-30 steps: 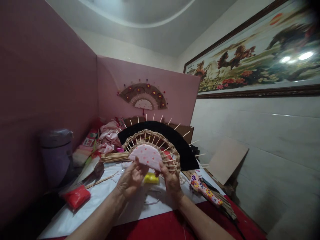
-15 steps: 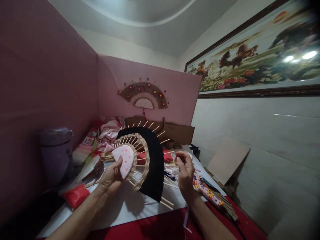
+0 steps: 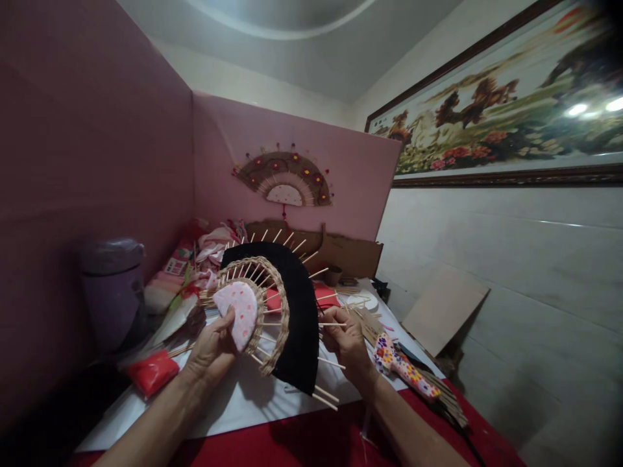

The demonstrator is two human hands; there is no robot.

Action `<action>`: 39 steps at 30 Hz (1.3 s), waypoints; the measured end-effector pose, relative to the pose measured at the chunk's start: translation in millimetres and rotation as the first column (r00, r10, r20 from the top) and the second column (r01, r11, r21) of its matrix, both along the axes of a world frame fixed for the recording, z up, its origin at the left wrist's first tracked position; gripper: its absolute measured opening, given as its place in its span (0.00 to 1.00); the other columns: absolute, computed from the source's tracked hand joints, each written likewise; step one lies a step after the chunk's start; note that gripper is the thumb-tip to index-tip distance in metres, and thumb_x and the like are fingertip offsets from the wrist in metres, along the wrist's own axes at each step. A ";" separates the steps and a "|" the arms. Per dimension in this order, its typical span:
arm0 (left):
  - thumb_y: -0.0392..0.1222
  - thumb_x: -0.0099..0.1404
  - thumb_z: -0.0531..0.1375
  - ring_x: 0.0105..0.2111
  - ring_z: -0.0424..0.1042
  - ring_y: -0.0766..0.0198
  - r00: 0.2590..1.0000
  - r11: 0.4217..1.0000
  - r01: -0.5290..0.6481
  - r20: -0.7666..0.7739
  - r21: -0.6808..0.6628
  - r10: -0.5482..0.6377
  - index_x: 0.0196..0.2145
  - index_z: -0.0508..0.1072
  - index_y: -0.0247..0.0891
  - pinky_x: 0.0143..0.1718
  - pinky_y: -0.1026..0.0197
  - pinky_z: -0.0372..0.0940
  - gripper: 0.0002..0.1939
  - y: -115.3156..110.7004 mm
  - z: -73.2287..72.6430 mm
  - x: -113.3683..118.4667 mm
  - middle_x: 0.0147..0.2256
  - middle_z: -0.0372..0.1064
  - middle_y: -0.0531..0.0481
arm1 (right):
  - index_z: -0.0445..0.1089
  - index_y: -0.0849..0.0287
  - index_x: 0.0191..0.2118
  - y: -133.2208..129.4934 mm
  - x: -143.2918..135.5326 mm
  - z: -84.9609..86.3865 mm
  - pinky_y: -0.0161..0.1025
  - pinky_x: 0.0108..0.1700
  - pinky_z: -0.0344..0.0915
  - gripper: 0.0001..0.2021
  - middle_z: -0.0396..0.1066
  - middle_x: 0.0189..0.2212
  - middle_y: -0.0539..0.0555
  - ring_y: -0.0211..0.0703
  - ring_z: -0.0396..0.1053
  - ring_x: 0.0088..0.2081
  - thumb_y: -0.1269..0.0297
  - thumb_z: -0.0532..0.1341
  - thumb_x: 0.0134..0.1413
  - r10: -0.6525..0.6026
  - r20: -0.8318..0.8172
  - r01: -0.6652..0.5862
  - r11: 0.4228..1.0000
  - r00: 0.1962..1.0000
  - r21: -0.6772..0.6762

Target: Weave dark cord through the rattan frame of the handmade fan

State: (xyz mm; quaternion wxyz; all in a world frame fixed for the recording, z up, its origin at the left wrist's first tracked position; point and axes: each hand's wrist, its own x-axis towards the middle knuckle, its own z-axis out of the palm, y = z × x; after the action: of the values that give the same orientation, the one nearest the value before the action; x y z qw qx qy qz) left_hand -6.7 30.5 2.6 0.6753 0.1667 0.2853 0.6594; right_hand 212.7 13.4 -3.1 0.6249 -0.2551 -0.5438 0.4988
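Observation:
A half-made fan [image 3: 299, 311] is raised above the table, with a black cloth band, braided straw rings and wooden sticks poking out past the outer edge. Its pink half-round base with red dots [image 3: 238, 311] is gripped by my left hand [image 3: 214, 350], thumb on the front face. At the band's right edge, my right hand [image 3: 348, 340] has its fingers closed among the stick ends. One stick crosses in front of those fingers. A thin dark strand shows just above them; whatever they pinch is too small to make out.
A finished fan [image 3: 287, 178] hangs on the pink panel [image 3: 360, 168]. The table holds a red packet [image 3: 153, 375], folded cloth [image 3: 214, 250], a small brown pot [image 3: 333, 275] and a flower-patterned piece [image 3: 406, 370]. A lilac lidded container [image 3: 114, 298] stands left.
My right hand has moved down and left from above the stick ends to the fan's right edge. My left hand keeps its hold on the base. The view has shifted slightly.

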 end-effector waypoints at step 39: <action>0.21 0.53 0.57 0.26 0.73 0.65 0.995 0.991 -0.099 -0.019 0.086 0.101 0.38 0.69 0.34 0.27 0.64 0.70 0.15 8.2 -8.1 -3.3 0.32 0.72 0.47 | 0.75 0.55 0.28 -2.5 22.5 15.5 0.37 0.28 0.59 0.06 0.73 0.23 0.52 0.41 0.66 0.24 0.66 0.60 0.49 -0.579 0.501 0.279 0.786 0.643 0.551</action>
State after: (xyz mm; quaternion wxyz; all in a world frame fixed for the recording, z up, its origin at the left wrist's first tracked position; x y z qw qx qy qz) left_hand -10.0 38.7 -5.5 0.6304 0.1885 0.2729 0.7018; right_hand 235.2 10.9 12.5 0.5394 -0.3932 -0.7402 0.0803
